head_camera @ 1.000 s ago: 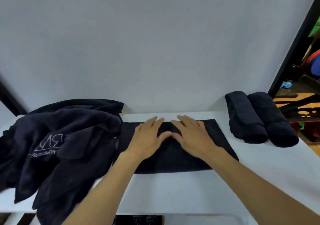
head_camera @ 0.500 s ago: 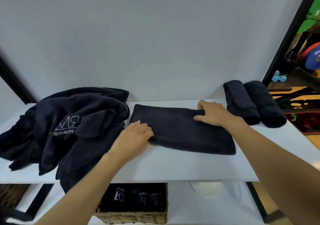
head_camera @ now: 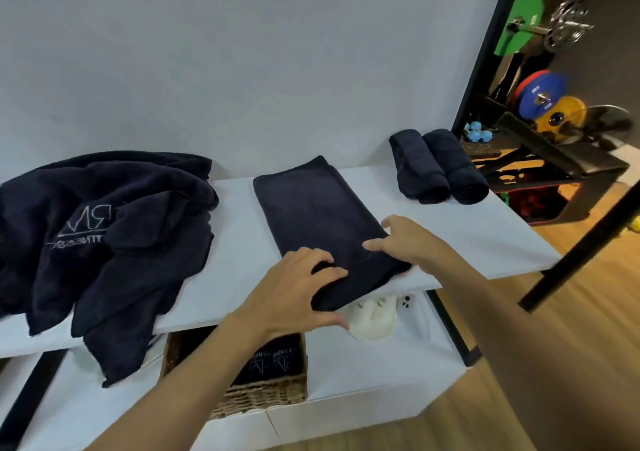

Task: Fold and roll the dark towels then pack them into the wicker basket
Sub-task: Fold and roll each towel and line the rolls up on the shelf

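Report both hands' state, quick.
Left hand: grips the folded towel at its near end.
Right hand: grips the same towel's right edge.

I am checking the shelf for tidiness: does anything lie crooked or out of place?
Yes. The folded towel lies diagonally, its near end hanging past the shelf edge. The unfolded towel heap on the left also droops over the front edge.

White upper shelf [head_camera: 460, 232]: heap of loose dark towels [head_camera: 104, 228] left, spilling over the front edge; folded towel [head_camera: 318, 215] centre, near end overhanging; two rolled towels [head_camera: 420, 170] right rear, touching. Lower shelf [head_camera: 363, 374]: wicker basket [head_camera: 263, 397].
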Demonstrator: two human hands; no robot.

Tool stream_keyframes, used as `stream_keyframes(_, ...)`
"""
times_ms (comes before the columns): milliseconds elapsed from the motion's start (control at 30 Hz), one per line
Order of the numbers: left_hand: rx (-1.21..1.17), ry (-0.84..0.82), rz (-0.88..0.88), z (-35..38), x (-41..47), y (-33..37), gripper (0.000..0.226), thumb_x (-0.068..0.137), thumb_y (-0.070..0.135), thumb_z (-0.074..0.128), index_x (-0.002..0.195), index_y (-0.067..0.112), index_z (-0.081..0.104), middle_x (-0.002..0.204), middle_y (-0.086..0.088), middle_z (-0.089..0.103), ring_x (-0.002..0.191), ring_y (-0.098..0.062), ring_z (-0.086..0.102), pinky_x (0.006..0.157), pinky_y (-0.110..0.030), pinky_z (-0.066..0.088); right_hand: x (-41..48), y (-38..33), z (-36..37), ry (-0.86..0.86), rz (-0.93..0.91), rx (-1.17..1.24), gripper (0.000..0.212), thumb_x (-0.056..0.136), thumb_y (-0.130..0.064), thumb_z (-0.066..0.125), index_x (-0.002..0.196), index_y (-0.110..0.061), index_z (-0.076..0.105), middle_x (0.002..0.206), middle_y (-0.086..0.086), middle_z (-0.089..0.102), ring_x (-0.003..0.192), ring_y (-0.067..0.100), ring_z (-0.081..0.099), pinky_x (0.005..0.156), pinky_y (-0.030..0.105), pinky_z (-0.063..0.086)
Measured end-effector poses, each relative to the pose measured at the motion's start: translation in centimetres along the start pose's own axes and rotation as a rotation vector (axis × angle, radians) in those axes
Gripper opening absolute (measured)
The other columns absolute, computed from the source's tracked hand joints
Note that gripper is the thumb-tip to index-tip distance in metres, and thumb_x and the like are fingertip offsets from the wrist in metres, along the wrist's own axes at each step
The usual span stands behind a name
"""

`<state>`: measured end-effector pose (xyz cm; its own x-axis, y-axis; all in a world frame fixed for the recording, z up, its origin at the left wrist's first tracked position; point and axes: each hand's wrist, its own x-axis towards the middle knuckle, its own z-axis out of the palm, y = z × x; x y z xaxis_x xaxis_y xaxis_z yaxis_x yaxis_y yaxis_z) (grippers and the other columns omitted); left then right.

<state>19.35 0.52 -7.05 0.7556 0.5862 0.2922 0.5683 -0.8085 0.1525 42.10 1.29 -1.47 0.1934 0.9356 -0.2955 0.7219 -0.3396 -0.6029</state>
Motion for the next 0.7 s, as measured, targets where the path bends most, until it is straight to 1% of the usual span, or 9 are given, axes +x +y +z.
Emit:
stream_keyframes(67,0.168,-0.016,0.066,0.2,-1.7,0.2,0.072,0.072,0.064,0.067,0.128,0.020,0.057,0.126,-0.003,0.058,0.115,-0.022,0.056,0.104,-0.042,0.044,-0.8,0.1,0.7,0.017,0.004,-0.008,0.052,0.090,-0.036,0.065,0.128,-0.006,0.046,0.123,0.009,0.055,0.102,0.026,0.058,0.080,0.035,0.053)
stream_keyframes(133,0.213,0.066,0.100,0.0,-2.7,0.1,0.061,0.061,0.022,0.088,0.116,0.016,0.062,0.117,-0.005,0.066,0.108,-0.025,0.063,0.097,-0.040,0.050,-1.7,0.1,1.1,-0.013,0.021,0.026,0.040,0.091,-0.036,0.063,0.116,-0.009,0.049,0.112,0.006,0.057,0.085,0.024,0.063,0.063,0.035,0.058)
stream_keyframes(233,0.062,0.200,0.049,-0.7,-4.0,0.0,0.048,0.055,-0.008,0.084,0.098,0.011,0.072,0.102,-0.002,0.069,0.095,-0.014,0.058,0.072,-0.031,0.059,-2.7,1.1,1.3,0.023,0.021,-0.194,0.046,0.089,-0.048,0.062,0.115,-0.014,0.046,0.109,0.005,0.058,0.085,0.026,0.065,0.074,0.039,0.058)
stream_keyframes(333,-0.114,0.197,-0.123,-1.7,-4.4,-0.1,0.024,0.079,0.005,0.073,0.101,0.014,0.071,0.102,0.004,0.066,0.094,-0.008,0.052,0.077,-0.026,0.051,-4.2,2.5,1.3,0.239,-0.272,-0.188,0.059,0.084,-0.052,0.066,0.134,-0.025,0.048,0.126,-0.005,0.055,0.110,0.014,0.056,0.092,0.032,0.046)
stream_keyframes(400,-0.184,0.165,-0.239,-2.4,-4.0,0.2,0.014,0.090,0.028,0.067,0.101,0.019,0.070,0.096,0.008,0.068,0.089,-0.008,0.057,0.077,-0.015,0.043,-6.4,2.3,2.1,0.160,-0.551,-0.023,0.061,0.077,-0.060,0.068,0.130,-0.033,0.054,0.137,-0.015,0.046,0.123,0.003,0.046,0.103,0.028,0.036)
stream_keyframes(467,-0.286,0.180,-0.343,-3.1,-3.5,0.4,0.015,0.091,0.033,0.065,0.096,0.021,0.071,0.088,0.009,0.070,0.079,-0.008,0.059,0.073,-0.013,0.040,-7.4,2.3,4.4,0.088,-0.669,-0.245,0.071,0.071,-0.065,0.067,0.134,-0.036,0.050,0.148,-0.016,0.035,0.132,0.004,0.037,0.108,0.032,0.027)
stream_keyframes(567,-0.434,0.166,-0.493,-3.8,-3.2,0.4,0.012,0.091,0.033,0.065,0.092,0.022,0.071,0.081,0.010,0.070,0.077,-0.008,0.062,0.071,-0.013,0.045,-6.2,3.6,6.4,0.283,-0.752,-0.425,0.050,0.080,-0.033,0.074,0.126,-0.031,0.054,0.134,-0.011,0.049,0.119,0.015,0.052,0.099,0.032,0.032)
stream_keyframes(633,-0.506,0.134,-0.561,-4.0,-3.1,-0.1,0.013,0.091,0.033,0.064,0.089,0.023,0.071,0.081,0.006,0.071,0.075,-0.009,0.063,0.070,-0.015,0.048,-5.4,4.1,5.5,0.381,-0.724,-0.276,0.035,0.083,-0.017,0.071,0.115,-0.030,0.061,0.111,-0.015,0.062,0.100,0.014,0.061,0.091,0.033,0.040)
stream_keyframes(700,-0.604,0.115,-0.623,-4.2,-3.1,-0.7,0.014,0.092,0.031,0.063,0.086,0.022,0.072,0.080,0.001,0.071,0.072,-0.009,0.062,0.070,-0.019,0.048,-5.0,4.4,4.2,0.319,-0.642,-0.079,0.026,0.090,-0.015,0.065,0.111,-0.030,0.063,0.100,-0.019,0.066,0.092,0.007,0.062,0.088,0.028,0.045)
